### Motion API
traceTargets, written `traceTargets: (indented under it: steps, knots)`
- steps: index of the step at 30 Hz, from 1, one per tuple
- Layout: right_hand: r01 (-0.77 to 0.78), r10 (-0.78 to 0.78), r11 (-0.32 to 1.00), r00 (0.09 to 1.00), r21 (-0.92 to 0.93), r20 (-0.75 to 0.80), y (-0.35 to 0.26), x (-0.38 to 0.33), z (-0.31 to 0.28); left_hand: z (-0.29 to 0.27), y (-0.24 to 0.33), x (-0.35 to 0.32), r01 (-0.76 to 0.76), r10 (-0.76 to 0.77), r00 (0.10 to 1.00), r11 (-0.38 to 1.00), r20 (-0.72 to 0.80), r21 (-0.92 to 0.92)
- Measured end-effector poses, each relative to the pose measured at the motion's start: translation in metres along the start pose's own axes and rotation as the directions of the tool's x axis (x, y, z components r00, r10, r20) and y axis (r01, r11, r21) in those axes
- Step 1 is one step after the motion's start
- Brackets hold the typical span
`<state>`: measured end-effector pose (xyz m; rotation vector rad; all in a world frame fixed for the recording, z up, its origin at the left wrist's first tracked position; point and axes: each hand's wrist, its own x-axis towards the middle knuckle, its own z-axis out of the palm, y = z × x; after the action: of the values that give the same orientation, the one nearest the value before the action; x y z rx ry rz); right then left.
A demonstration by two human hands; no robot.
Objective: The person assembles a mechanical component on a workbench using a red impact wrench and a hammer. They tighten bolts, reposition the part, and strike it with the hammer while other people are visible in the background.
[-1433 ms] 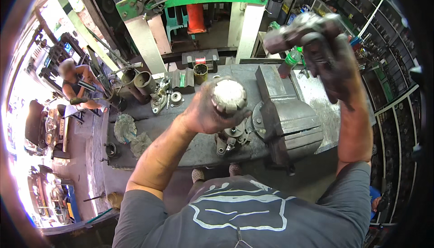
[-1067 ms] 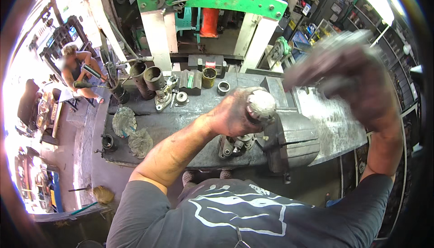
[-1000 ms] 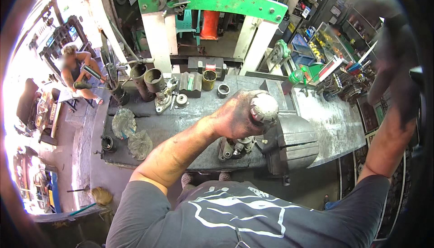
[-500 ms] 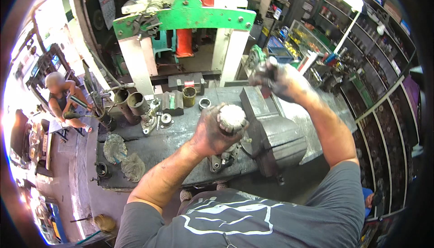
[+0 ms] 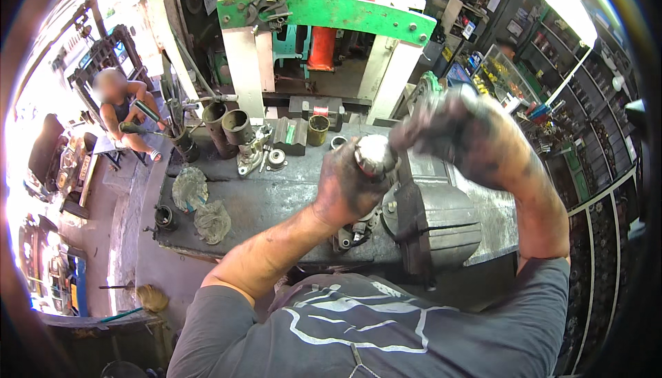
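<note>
A: Status on your hands?

B: Your left hand is wrapped tight around a metal part with a rounded shiny top. You hold it upright over the vise, which sits at the near edge of the desk. Only the top of the part shows above your fingers.

A: And the right?

B: Your right hand is up high, just right of the part's top, fingers curled into a fist. It's motion-blurred and grimy. There looks to be something dark gripped in it, but I can't tell what.

A: Is the part touching the vise?

B: Can't tell, your left hand covers the lower end.

A: What else is on the desk?

B: Two dark steel sleeves stand at the back left, a brass-coloured ring sits behind your left hand, and a small bearing lies near it. Two crumpled rags lie at the left end. The green press frame stands behind the desk. Another person sits far left, outside.
</note>
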<state>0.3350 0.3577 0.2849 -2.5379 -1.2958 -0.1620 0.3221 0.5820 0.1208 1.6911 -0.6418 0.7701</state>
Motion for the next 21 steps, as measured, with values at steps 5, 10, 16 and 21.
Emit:
traceTargets:
  steps: [5,10,16,21]
  knots:
    - [-0.123,0.1,0.986,0.977,-0.115,-0.191,0.022,-0.001,-0.033,0.005,0.004,0.0,-0.148,0.148,0.989,0.989,0.01,0.022]
    - [-0.097,-0.004,0.987,0.778,-0.127,-0.629,0.018,-0.021,-0.078,0.003,0.009,0.002,-0.039,0.024,0.992,0.993,0.125,0.115]
    - [0.232,-0.205,0.95,0.968,-0.211,0.145,-0.031,0.01,-0.015,0.009,0.007,-0.01,0.079,-0.072,0.996,0.983,-0.05,0.167]
    - [-0.161,0.175,0.982,0.972,-0.096,0.159,-0.028,0.015,-0.027,0.022,0.004,-0.014,0.081,-0.068,0.974,0.995,-0.214,0.051]
